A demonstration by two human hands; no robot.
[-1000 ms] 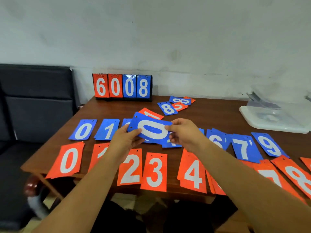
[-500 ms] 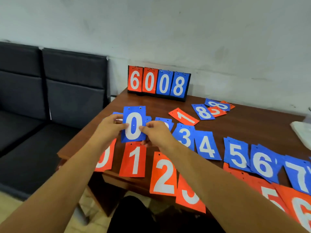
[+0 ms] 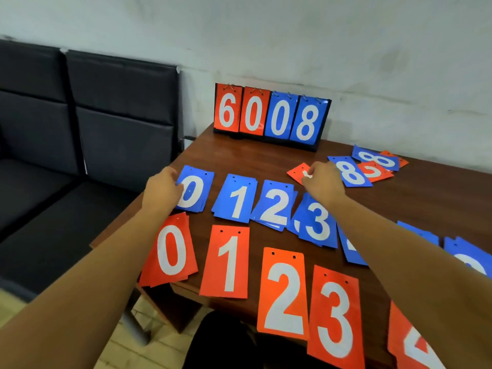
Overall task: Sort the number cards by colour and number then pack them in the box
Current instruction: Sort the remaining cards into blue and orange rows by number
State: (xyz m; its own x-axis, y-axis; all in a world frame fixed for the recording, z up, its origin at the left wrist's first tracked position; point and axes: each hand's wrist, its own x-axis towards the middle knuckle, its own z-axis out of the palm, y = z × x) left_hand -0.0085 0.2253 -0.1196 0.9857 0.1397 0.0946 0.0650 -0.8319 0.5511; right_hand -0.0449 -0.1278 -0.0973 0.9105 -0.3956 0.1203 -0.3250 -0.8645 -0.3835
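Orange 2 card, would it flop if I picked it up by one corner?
Probably only a little: the orange 2 card juts past the table edge yet looks flat, so fairly stiff. It looks thin, so likely light. Its smooth face may slide easily.

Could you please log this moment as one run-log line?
phase: sorting | left hand: holds blue 0 card on pile | right hand: touches loose orange card

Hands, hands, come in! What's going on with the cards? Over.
Left hand holds blue 0 card. Right hand on loose orange card, grip unclear. Nothing blocking.
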